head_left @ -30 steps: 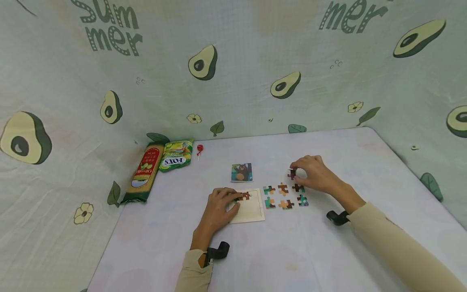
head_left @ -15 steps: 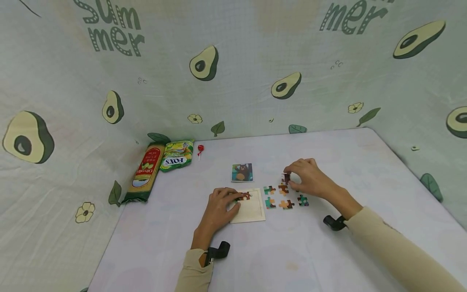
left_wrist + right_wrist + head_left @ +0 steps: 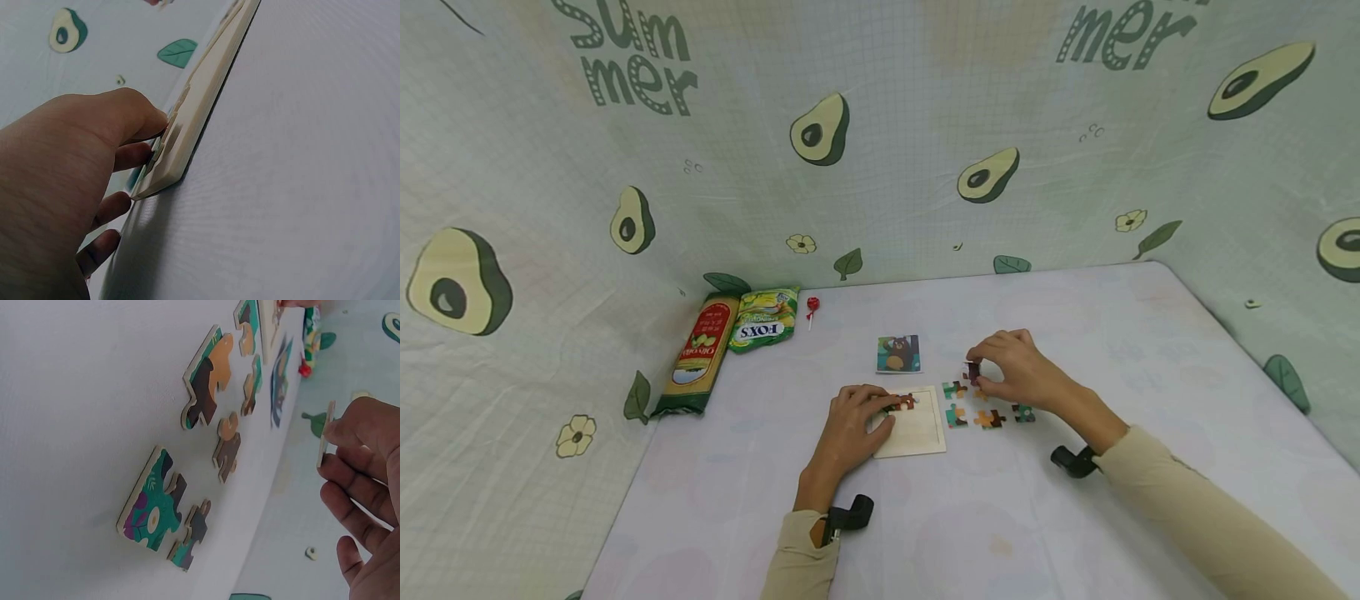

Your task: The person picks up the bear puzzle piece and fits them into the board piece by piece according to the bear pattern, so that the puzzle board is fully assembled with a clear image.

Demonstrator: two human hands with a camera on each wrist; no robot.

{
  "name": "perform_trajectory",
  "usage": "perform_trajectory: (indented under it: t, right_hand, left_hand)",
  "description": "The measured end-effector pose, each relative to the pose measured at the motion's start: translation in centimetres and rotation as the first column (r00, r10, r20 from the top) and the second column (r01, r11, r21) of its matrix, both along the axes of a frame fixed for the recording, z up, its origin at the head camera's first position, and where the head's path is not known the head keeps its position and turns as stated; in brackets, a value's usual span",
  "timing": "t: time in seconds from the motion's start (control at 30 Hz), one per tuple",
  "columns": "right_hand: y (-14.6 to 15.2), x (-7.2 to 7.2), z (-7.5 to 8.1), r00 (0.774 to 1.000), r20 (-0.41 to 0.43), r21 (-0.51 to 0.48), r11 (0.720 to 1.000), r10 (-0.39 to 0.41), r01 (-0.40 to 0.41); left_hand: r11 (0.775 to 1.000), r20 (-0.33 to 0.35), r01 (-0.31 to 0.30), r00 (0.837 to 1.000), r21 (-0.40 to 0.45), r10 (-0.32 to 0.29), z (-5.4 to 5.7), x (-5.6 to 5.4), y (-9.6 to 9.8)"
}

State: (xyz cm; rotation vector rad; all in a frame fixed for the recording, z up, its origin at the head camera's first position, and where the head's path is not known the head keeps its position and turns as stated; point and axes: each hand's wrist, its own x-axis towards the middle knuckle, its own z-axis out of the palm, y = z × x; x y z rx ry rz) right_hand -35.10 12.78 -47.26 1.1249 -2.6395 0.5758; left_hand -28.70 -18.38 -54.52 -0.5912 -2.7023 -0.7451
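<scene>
The right hand (image 3: 1022, 371) pinches 1 puzzle piece (image 3: 327, 434) between thumb and fingers, above the table (image 3: 925, 533) and near 6 loose pieces (image 3: 153, 509). The left hand (image 3: 847, 425), thumb and forefinger apart, touches the wooden tray (image 3: 917, 440) at its left.

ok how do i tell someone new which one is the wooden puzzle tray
On the pale, faintly patterned table, find the person's left hand. It reaches over the left edge of a shallow, square, pale wooden tray. Unlike the square, colourful bear picture card just beyond and the loose, colourful jigsaw pieces to the right, it shows mostly bare wood.
</scene>
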Motion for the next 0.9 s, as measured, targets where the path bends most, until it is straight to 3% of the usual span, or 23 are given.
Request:
perform_trajectory:
  t: [0.57, 0.9]
  right_hand:
    - [-2.0, 0.2, -0.3, 0.998, -0.010, -0.014, 0.998, 0.056, -0.056]
    - [-3.4, 0.4, -0.8, 0.998, 0.006, -0.017, 0.997, 0.069, -0.069]
  left_hand:
    - [1.000, 0.033, -0.011, 0.999, -0.001, 0.011, 0.1, -0.2, -0.1]
    - [1.000, 0.018, -0.004, 1.000, -0.010, 0.004, 0.1, -0.1, -0.1]
